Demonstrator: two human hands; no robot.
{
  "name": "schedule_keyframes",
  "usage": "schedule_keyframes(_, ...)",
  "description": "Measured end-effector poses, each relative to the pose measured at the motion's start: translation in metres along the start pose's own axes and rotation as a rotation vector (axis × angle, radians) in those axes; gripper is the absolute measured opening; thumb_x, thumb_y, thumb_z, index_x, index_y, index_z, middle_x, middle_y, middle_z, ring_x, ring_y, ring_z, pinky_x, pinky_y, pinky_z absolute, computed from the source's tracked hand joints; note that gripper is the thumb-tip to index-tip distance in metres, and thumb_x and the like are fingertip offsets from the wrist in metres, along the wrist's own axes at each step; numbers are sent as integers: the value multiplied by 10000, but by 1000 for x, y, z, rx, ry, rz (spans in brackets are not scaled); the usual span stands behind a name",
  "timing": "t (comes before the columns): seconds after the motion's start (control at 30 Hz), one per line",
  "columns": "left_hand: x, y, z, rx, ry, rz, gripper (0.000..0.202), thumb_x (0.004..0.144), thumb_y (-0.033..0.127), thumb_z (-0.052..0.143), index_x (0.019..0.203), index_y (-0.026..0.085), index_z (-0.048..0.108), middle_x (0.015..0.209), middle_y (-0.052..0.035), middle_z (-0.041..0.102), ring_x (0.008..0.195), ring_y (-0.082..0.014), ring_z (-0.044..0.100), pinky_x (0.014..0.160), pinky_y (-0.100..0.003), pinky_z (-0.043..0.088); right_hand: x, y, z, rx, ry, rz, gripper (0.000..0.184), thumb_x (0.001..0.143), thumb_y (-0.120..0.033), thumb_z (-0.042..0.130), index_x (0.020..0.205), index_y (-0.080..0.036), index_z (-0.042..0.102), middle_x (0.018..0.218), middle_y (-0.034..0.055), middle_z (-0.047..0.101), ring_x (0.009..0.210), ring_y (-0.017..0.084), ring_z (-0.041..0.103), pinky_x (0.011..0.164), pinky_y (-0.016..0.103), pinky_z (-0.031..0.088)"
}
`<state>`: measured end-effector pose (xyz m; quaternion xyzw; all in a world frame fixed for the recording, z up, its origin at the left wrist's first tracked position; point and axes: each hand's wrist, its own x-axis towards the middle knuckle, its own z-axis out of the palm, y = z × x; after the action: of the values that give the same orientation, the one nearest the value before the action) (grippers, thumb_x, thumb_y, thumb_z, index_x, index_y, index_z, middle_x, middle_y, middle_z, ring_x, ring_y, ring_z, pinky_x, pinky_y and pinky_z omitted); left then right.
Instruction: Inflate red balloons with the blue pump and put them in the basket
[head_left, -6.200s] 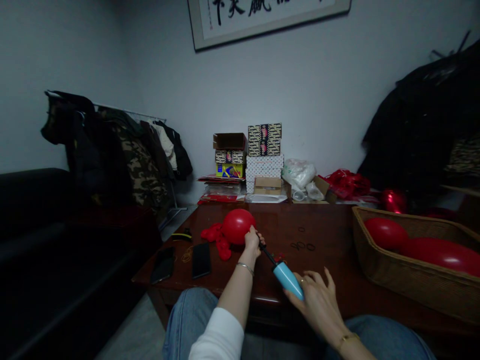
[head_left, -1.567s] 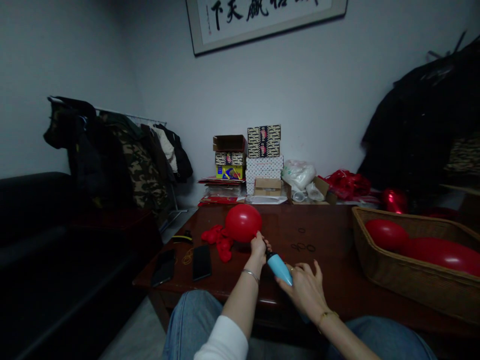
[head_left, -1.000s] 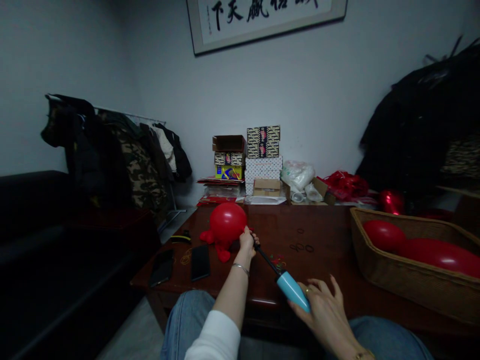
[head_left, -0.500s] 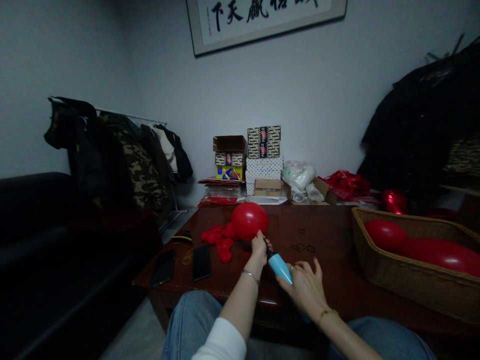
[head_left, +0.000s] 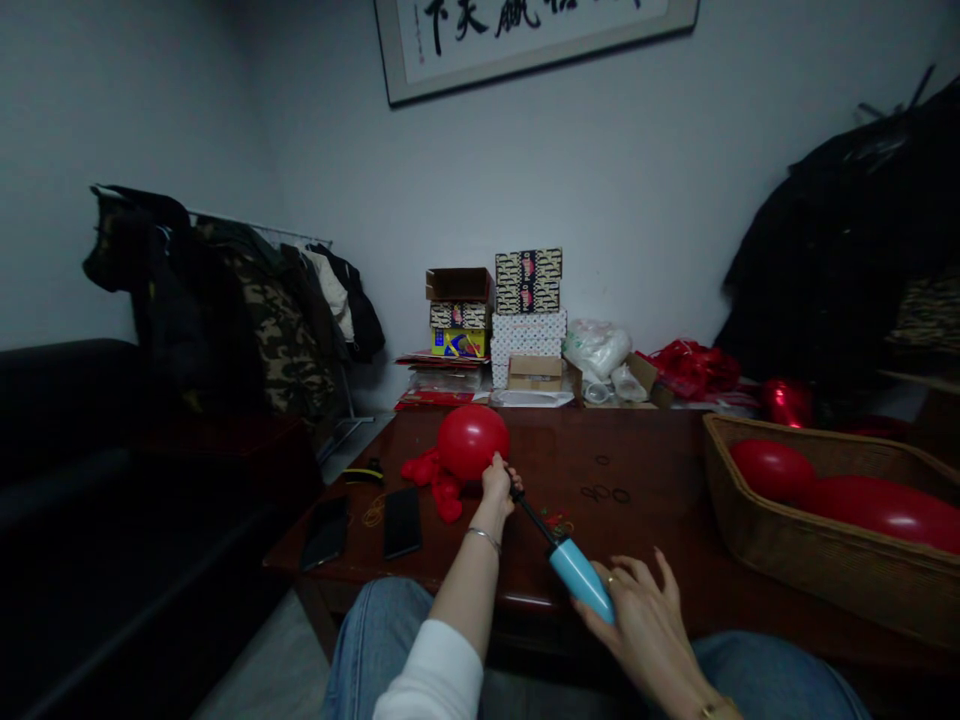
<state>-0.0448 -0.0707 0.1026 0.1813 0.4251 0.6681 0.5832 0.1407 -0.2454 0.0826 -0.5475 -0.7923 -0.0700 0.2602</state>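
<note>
My left hand point(head_left: 498, 481) is closed around the neck of a red balloon point(head_left: 472, 441), pinching it onto the black nozzle of a hand pump above the dark wooden table point(head_left: 652, 500). The balloon is partly inflated and round. My right hand point(head_left: 637, 605) grips the light blue pump barrel point(head_left: 581, 579), with some fingers lifted off it. The black rod between barrel and nozzle is drawn out. A pile of flat red balloons point(head_left: 433, 478) lies on the table just left of my left hand.
Two dark phones point(head_left: 365, 525) and rubber bands point(head_left: 606, 492) lie on the table. A wicker basket point(head_left: 814, 560) at right holds inflated red balloons. Stacked boxes point(head_left: 499, 320) and bags stand by the far wall. Coats hang at left above a black sofa.
Half a second ago the pump was pushed in, my right hand close to my left. Now the barrel is pulled back toward me and the rod shows. The balloon has grown since the earliest frame.
</note>
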Motion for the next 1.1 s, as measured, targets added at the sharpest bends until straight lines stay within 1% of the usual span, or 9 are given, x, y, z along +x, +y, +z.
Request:
schedule_keyframes(0.1, -1, 0, 2, 3, 7, -8, 271, 897, 392, 374, 711, 196, 364, 467, 58, 374, 339, -64, 338, 369, -176, 238, -7, 3, -3, -2, -1, 11, 362, 799, -437, 508, 1041, -200, 635, 910, 53, 690, 1020, 258, 549, 1062, 543, 90)
schedule_keyframes(0.23, -7, -4, 9, 11, -11, -14, 273, 899, 388, 367, 707, 194, 363, 465, 58, 367, 342, -60, 335, 368, -169, 229, -5, 2, -5, 7, -25, 33, 358, 800, -440, 503, 1031, -203, 640, 900, 53, 692, 1020, 262, 546, 1062, 546, 76)
schedule_keyframes(0.33, -11, -11, 13, 22, -32, -18, 279, 890, 407, 382, 709, 195, 365, 468, 59, 368, 342, -61, 335, 367, -171, 234, 6, 0, -3, 6, -40, 54, 364, 813, -442, 476, 1031, -201, 640, 900, 61, 692, 1016, 262, 541, 1060, 544, 67)
schedule_keyframes(0.53, -18, -24, 21, 47, -61, -46, 316, 866, 467, 409, 709, 195, 372, 474, 58, 382, 341, -60, 341, 365, -176, 236, 36, -10, 2, 11, -60, 107, 373, 828, -452, 428, 971, -196, 660, 870, 66, 692, 1002, 261, 536, 1044, 530, 86)
schedule_keyframes(0.63, -21, -24, 22, 64, -62, -42, 293, 881, 428, 390, 705, 196, 367, 465, 60, 379, 333, -61, 335, 365, -181, 239, 46, -15, 4, 5, -51, 116, 380, 824, -458, 431, 979, -196, 658, 848, 64, 692, 996, 260, 532, 1040, 527, 78)
schedule_keyframes(0.7, -22, -23, 22, 71, -51, -37, 274, 894, 390, 369, 702, 196, 364, 458, 60, 374, 329, -63, 333, 364, -182, 239, 48, -18, 6, -2, -42, 120, 378, 823, -458, 435, 985, -197, 657, 841, 60, 690, 991, 258, 533, 1041, 526, 72)
schedule_keyframes(0.87, -19, -24, 16, 56, -49, -59, 265, 893, 382, 370, 705, 196, 367, 463, 59, 378, 332, -64, 338, 365, -179, 234, 39, -17, 10, -19, -34, 114, 367, 823, -446, 440, 998, -203, 652, 857, 66, 690, 994, 256, 536, 1043, 523, 86)
schedule_keyframes(0.97, -13, -23, 11, 53, -60, -49, 266, 891, 389, 370, 708, 195, 372, 467, 58, 376, 337, -66, 339, 367, -179, 242, 27, -10, 11, -17, -32, 91, 378, 820, -454, 448, 1030, -206, 640, 871, 64, 690, 1006, 259, 539, 1047, 536, 86)
schedule_keyframes(1.1, -3, -16, 5, 38, -37, -23, 277, 886, 409, 384, 709, 196, 370, 474, 56, 382, 342, -66, 345, 370, -177, 250, 5, 4, 10, -4, -22, 40, 379, 806, -466, 479, 1044, -215, 633, 903, 50, 688, 1020, 254, 543, 1059, 541, 87)
